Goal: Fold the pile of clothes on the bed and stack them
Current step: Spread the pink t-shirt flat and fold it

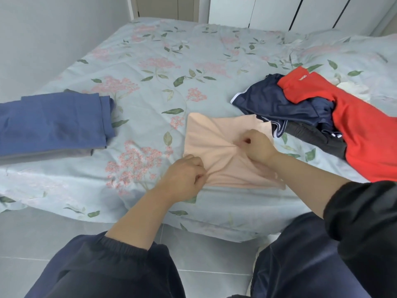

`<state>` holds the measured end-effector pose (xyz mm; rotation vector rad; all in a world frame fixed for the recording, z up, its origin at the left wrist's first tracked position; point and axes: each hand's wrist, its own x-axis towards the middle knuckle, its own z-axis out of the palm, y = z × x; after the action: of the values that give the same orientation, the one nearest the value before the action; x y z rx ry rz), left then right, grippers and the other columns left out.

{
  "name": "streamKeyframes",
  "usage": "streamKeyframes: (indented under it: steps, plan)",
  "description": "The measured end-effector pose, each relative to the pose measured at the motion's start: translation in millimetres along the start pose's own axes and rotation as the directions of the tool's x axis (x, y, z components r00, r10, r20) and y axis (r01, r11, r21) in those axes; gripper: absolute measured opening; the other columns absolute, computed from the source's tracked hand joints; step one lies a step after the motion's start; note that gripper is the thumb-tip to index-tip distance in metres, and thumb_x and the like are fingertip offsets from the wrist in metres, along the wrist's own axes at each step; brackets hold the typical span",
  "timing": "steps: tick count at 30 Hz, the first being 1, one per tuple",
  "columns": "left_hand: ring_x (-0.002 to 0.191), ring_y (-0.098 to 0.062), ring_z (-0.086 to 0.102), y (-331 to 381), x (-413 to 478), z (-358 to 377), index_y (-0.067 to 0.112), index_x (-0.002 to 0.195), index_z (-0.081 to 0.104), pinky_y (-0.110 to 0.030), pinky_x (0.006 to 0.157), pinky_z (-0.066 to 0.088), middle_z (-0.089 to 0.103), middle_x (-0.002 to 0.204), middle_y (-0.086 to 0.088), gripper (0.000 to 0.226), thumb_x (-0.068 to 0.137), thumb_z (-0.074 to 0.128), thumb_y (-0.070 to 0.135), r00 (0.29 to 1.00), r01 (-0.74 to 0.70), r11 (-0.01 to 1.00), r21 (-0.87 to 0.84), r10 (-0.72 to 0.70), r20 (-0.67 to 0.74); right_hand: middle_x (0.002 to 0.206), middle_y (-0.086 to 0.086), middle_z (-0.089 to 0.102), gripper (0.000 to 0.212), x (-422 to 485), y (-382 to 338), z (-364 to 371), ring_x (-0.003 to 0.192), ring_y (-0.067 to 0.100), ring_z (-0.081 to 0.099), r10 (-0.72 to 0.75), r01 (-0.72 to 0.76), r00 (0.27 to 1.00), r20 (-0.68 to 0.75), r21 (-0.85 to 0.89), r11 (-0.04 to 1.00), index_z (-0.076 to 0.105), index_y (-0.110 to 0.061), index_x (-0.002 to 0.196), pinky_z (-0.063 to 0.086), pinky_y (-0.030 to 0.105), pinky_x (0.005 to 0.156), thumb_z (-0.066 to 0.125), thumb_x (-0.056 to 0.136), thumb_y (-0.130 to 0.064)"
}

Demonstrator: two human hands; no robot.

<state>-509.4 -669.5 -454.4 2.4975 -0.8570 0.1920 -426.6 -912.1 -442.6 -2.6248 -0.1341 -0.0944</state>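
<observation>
On the left side of the pale blue flowery bed cover [150, 61], a folded blue cotton top [53, 121] is lying flat on a folded grey piece [64, 152], making the stack. In the middle, near the front edge of the bed, the soft peach-coloured cloth [214, 143] is lying in a rough square. The left hand [184, 179] is pinching its near left edge, fingers curled in tight. The right hand [257, 147] is pinching a bunch of cloth nearer the right side, thumb and fingers squeezing together. Wrinkles are running between the two hands, so the cloth is looking thin, light and floppy. It is likely going to sag and slip open if lifted by the middle. Holding it by the corners or along a folded edge should work better. On the right, the messy pile is waiting: navy shorts with white trim [275, 102], a dark grey piece [315, 138] and a big red shirt [361, 130]. The shorts are lying over the peach cloth's far right corner.
</observation>
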Motion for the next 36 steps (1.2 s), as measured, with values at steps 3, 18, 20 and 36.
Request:
streamKeyframes:
  steps: [3, 18, 20, 36]
  plan:
    - [0.069, -0.027, 0.051, -1, 12, 5, 0.002, 0.061, 0.055, -0.04, 0.058, 0.046, 0.054, 0.067, -0.008, 0.032, 0.091, 0.054, 0.014, 0.989, 0.092, 0.996, -0.007, -0.092, -0.118, 0.084, 0.013, 0.063, 0.014, 13, 13, -13, 0.08, 0.027, 0.054, 0.149, -0.129, 0.969, -0.199, 0.108, 0.986, 0.062, 0.002, 0.079, 0.035, 0.029, 0.067, 0.052, 0.086, -0.006]
    - [0.146, -0.025, -0.005, -21, 65, 45, 0.034, 0.151, 0.006, -0.05, 0.116, -0.001, 0.001, 0.16, -0.001, 0.07, 0.088, 0.006, 0.064, 0.969, 0.097, 0.926, 0.364, -0.172, 0.178, 0.074, 0.013, 0.06, 0.037, 88, 43, -17, 0.076, 0.029, 0.052, 0.307, -0.316, 0.908, -0.286, 0.013, 0.949, 0.044, -0.01, 0.061, 0.035, 0.031, 0.064, 0.053, 0.093, -0.026]
    - [0.147, -0.025, -0.004, -20, 64, 46, 0.033, 0.151, 0.007, -0.051, 0.115, 0.0, 0.003, 0.16, -0.001, 0.075, 0.084, 0.002, 0.067, 0.974, 0.07, 0.917, 0.392, -0.148, 0.173, 0.103, 0.021, 0.064, 0.029, 87, 44, -6, 0.099, 0.036, 0.057, 0.334, -0.36, 0.92, -0.202, -0.102, 0.928, 0.057, -0.004, 0.088, 0.041, 0.037, 0.079, 0.046, 0.096, -0.029]
    - [0.147, -0.021, -0.002, -17, 62, 36, 0.025, 0.149, 0.025, -0.048, 0.117, -0.001, 0.011, 0.159, 0.0, 0.064, 0.093, 0.033, 0.057, 0.975, 0.091, 0.948, 0.306, -0.147, 0.165, 0.159, -0.003, 0.01, 0.053, -25, 33, -1, 0.146, 0.012, 0.007, -0.119, 0.207, 0.96, 0.253, -0.358, 0.911, 0.02, -0.02, 0.15, 0.006, 0.038, 0.118, 0.031, 0.101, -0.036]
